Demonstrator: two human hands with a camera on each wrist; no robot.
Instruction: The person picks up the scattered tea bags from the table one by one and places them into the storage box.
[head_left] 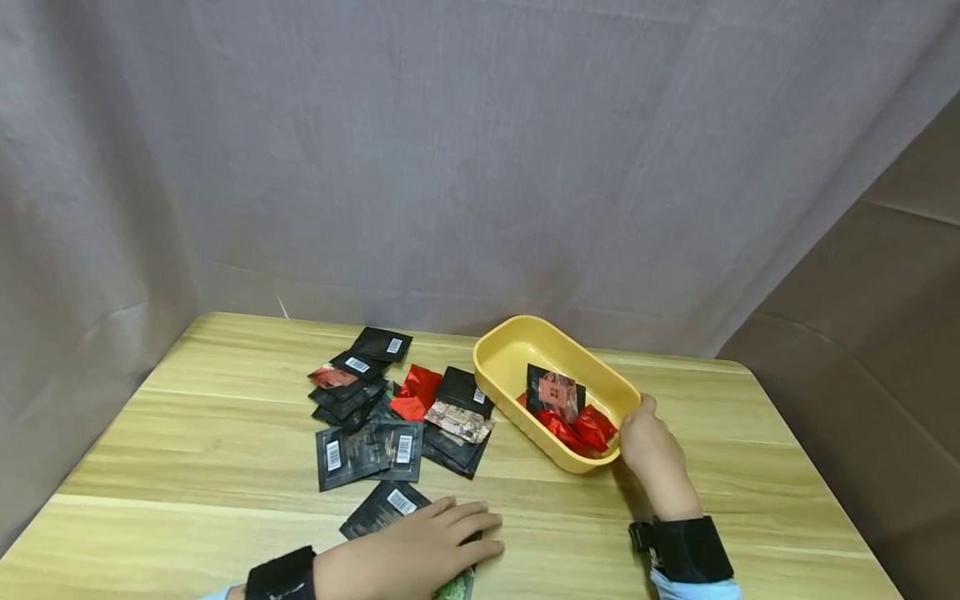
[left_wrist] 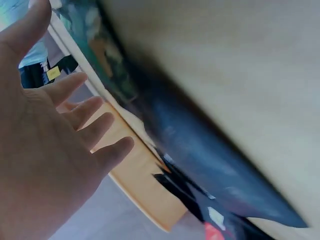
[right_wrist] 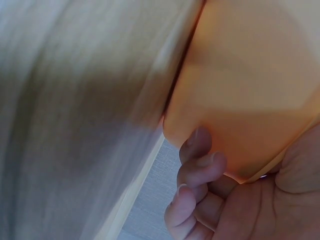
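My right hand [head_left: 658, 454] grips the near right corner of a yellow plastic bin [head_left: 517, 337]. In the right wrist view its fingers [right_wrist: 202, 167] curl against the bin's outer wall [right_wrist: 240, 100]. Inside the bin lie red shiny wrapped pieces [head_left: 596, 427] and a black sachet with a red picture [head_left: 557, 393]. My left hand [head_left: 412, 550] is spread low over the table's near edge, palm down. Under and beside it are a black sachet [head_left: 381, 508] and a green-printed one [head_left: 452, 588], partly hidden. The left wrist view shows its fingers [left_wrist: 102, 130] loosely extended, apart from the sachet [left_wrist: 195, 135].
Left of the bin, several black sachets [head_left: 352, 457] lie overlapping in a loose pile, some with barcode labels. Among them are a red shiny piece [head_left: 417, 392] and a picture-printed sachet [head_left: 459, 421]. A grey cloth [head_left: 480, 167] hangs behind the wooden table [head_left: 187, 417].
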